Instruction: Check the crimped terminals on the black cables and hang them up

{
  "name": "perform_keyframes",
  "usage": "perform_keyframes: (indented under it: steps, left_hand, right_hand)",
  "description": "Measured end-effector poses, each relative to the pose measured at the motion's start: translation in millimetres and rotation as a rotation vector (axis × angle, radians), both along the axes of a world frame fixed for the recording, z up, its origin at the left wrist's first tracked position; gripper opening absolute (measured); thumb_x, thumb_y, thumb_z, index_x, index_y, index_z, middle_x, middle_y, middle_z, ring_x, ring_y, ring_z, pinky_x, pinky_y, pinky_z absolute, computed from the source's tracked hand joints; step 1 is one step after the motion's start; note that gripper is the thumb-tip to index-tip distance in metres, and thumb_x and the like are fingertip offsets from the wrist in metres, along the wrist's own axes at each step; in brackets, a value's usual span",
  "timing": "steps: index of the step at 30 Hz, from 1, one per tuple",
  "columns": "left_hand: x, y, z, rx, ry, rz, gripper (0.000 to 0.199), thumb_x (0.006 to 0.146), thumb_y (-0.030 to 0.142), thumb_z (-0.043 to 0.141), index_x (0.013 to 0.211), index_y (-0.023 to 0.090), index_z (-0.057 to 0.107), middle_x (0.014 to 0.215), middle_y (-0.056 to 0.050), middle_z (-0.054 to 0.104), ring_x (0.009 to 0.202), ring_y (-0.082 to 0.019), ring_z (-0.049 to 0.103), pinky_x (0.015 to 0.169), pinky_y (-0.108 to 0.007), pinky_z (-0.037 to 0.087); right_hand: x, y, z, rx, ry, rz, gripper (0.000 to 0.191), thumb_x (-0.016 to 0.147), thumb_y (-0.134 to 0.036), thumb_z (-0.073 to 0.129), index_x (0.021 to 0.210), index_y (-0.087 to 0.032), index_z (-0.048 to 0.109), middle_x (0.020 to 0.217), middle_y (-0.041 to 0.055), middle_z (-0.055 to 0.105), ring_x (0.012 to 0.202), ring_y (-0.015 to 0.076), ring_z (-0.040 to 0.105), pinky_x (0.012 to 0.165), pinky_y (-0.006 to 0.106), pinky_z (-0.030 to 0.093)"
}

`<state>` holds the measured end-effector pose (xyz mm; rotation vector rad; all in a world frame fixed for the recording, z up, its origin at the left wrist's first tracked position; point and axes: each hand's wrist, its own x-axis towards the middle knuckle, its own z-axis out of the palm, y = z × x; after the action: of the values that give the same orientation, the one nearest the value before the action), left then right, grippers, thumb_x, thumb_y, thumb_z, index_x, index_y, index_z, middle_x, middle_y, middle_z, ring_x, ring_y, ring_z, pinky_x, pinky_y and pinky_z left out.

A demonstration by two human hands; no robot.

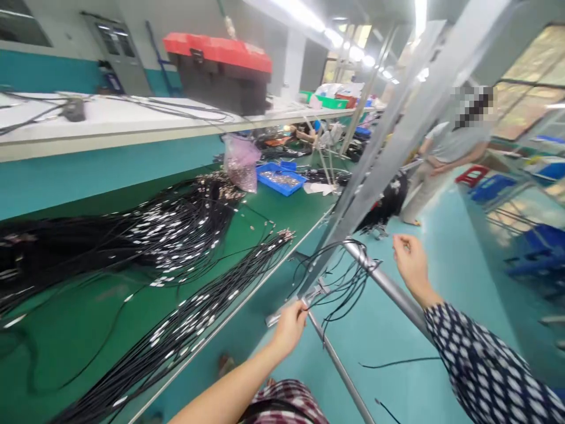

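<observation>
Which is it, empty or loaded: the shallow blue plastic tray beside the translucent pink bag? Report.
Loaded: small shiny pieces lie inside the tray. They are too small to identify.

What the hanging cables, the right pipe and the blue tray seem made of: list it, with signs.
Hanging cables: probably rubber or plastic sheathing, smooth black; they bend in supple loops.
Right pipe: likely metal, silvery and satin, judging by its grey sheen; coating can't be ruled out.
Blue tray: apparently moulded plastic, evenly coloured, thin-walled.
</observation>
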<state>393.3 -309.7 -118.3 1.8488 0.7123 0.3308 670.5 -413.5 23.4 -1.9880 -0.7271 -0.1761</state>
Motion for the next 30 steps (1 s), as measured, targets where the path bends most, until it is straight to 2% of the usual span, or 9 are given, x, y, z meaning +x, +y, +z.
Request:
perform_keyframes:
  steps: [3, 6, 10, 14, 17, 20, 23, 27, 30]
  left_hand:
    - [-20.0, 3.1, -15.5, 0.137, 0.096, 0.016, 0.021, 0.089, 0.031, 0.062, 0.102, 0.014, 0.062, 0.107, -0.008, 0.063, 0.102, -0.024, 0.059, 0.091, -0.047, 0.047]
    - [-63.5, 15.8, -22.5, 0.253, 0.172, 0.033, 0.035, 0.084, 0.023, 0.065, 0.118, 0.017, 0.057, 0.126, -0.011, 0.055, 0.118, -0.029, 0.050, 0.099, -0.051, 0.042]
    - [-149.2, 46.2, -19.4, 0.377, 0.258, 0.169, 0.050, 0.080, 0.013, 0.060, 0.128, 0.022, 0.048, 0.137, -0.013, 0.045, 0.129, -0.030, 0.039, 0.107, -0.051, 0.032]
    - [-228.1, 71.2, -16.2, 0.442, 0.372, 0.420, 0.050, 0.086, 0.022, 0.054, 0.133, 0.017, 0.039, 0.137, -0.019, 0.040, 0.129, -0.036, 0.034, 0.107, -0.058, 0.025]
    - [-251.7, 80.6, -20.9, 0.443, 0.435, 0.559, 0.048, 0.087, 0.026, 0.050, 0.131, 0.013, 0.036, 0.135, -0.023, 0.039, 0.128, -0.040, 0.033, 0.102, -0.061, 0.027]
    - [-249.8, 83.7, -23.9, 0.401, 0.451, 0.514, 0.024, 0.090, 0.021, 0.042, 0.110, 0.015, 0.052, 0.112, -0.018, 0.056, 0.108, -0.035, 0.050, 0.088, -0.053, 0.040]
    - [-249.0, 81.9, -15.0, 0.358, 0.421, 0.348, 0.020, 0.092, 0.020, 0.040, 0.086, 0.019, 0.058, 0.086, -0.009, 0.063, 0.083, -0.026, 0.058, 0.076, -0.038, 0.044]
    - [-281.0, 80.7, 12.5, 0.338, 0.411, 0.252, 0.017, 0.094, 0.029, 0.045, 0.091, 0.024, 0.061, 0.081, -0.004, 0.066, 0.077, -0.020, 0.060, 0.072, -0.028, 0.043]
    - [-330.3, 82.9, 32.6, 0.334, 0.489, 0.322, 0.020, 0.096, 0.032, 0.043, 0.092, 0.024, 0.061, 0.080, -0.003, 0.066, 0.076, -0.019, 0.061, 0.070, -0.027, 0.042]
  right_hand:
    - [-60.0, 1.3, -24.6, -0.165, 0.000, 0.421, 0.024, 0.086, -0.043, 0.062, 0.093, -0.021, 0.069, 0.092, 0.0051, 0.063, 0.068, 0.0168, 0.058, 0.066, 0.030, 0.048]
    - [-110.9, 4.4, -45.5, -0.369, -0.037, 0.830, 0.020, 0.095, -0.038, 0.050, 0.098, -0.026, 0.066, 0.110, 0.0058, 0.060, 0.090, 0.0197, 0.060, 0.074, 0.028, 0.048]
    - [-158.5, 26.3, -78.4, -0.452, 0.085, 1.081, 0.020, 0.099, -0.035, 0.042, 0.103, -0.026, 0.060, 0.107, 0.0057, 0.059, 0.090, 0.0193, 0.060, 0.075, 0.029, 0.050]
    - [-204.3, 82.1, -110.4, -0.490, 0.091, 1.192, 0.019, 0.099, -0.032, 0.042, 0.104, -0.023, 0.058, 0.103, 0.0057, 0.061, 0.076, 0.0175, 0.061, 0.070, 0.030, 0.052]
    - [-250.6, 144.6, -126.3, -0.437, 0.005, 1.213, 0.034, 0.095, -0.025, 0.044, 0.129, -0.020, 0.045, 0.121, 0.0113, 0.055, 0.080, 0.0172, 0.062, 0.075, 0.031, 0.055]
    - [-298.2, 213.2, -136.9, -0.410, -0.092, 1.229, 0.061, 0.089, -0.017, 0.046, 0.146, -0.018, 0.025, 0.138, 0.0149, 0.042, 0.100, 0.0201, 0.060, 0.091, 0.035, 0.051]
    - [-330.7, 269.0, -146.3, -0.422, -0.215, 1.274, 0.064, 0.080, -0.007, 0.049, 0.141, -0.021, 0.039, 0.144, 0.0111, 0.039, 0.123, 0.0258, 0.046, 0.102, 0.042, 0.042]
    - [-324.8, 316.4, -156.0, -0.469, -0.346, 1.331, 0.021, 0.084, -0.017, 0.049, 0.089, -0.021, 0.069, 0.115, 0.0106, 0.065, 0.112, 0.0312, 0.053, 0.093, 0.048, 0.042]
    - [-275.5, 346.9, -155.1, -0.475, -0.411, 1.300, 0.025, 0.088, -0.027, 0.043, 0.080, -0.021, 0.066, 0.085, 0.0106, 0.069, 0.087, 0.0301, 0.063, 0.082, 0.048, 0.046]
